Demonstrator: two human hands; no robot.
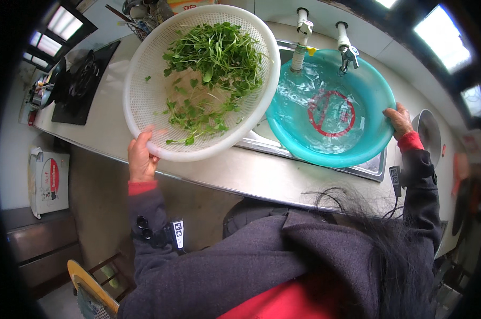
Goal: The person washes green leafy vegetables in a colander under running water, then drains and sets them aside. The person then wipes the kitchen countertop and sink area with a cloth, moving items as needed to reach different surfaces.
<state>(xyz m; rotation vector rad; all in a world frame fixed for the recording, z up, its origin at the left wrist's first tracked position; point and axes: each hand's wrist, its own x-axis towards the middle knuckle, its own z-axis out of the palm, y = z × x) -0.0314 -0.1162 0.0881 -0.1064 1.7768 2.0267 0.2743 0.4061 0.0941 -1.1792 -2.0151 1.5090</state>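
My left hand (141,156) grips the near rim of a white plastic colander (147,101), thumb over the edge. The colander is tilted towards me. Leafy greens with thin pale stems (216,56) are heaped at its far side, with looser sprigs lower down. On the right, my right hand (400,119) holds the right rim of a teal plastic basin (374,107) with the thumb on top. Rippling clear water (330,107) lies in the basin, over a red printed ring on its bottom. The basin sits over the steel sink (378,169).
Above the basin are a metal tap (347,58) and a white pipe with a valve (303,32). A black gas hob (83,85) is on the left of the counter (208,171). A round metal pan or lid (428,133) stands right of the basin.
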